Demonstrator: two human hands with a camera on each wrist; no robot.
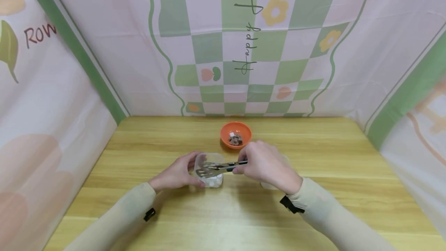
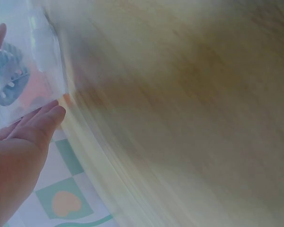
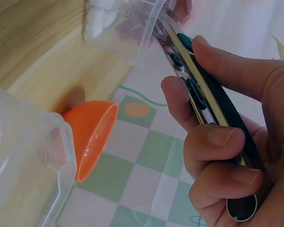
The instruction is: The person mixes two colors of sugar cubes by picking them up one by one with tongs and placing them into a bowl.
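A clear plastic container (image 1: 210, 158) stands on the table, its bottom covered with white pieces (image 3: 97, 21). My left hand (image 1: 177, 172) holds it from the left side, thumb and fingers spread around its walls. My right hand (image 1: 261, 164) grips a pair of metal tongs (image 3: 199, 90) with dark handle grips, fingers curled round both arms. The slotted tong heads (image 1: 208, 170) reach into the container's mouth, over the white pieces. Behind both hands an orange bowl (image 1: 225, 127) contains brown-grey chunks (image 1: 235, 140) and a white piece (image 1: 232, 134).
A second clear container (image 3: 28, 151) stands to the right, mostly covered by my right hand and forearm in the head view. The wooden table (image 1: 167, 134) ends against a hanging patterned cloth (image 1: 237, 49), with more cloth at both sides.
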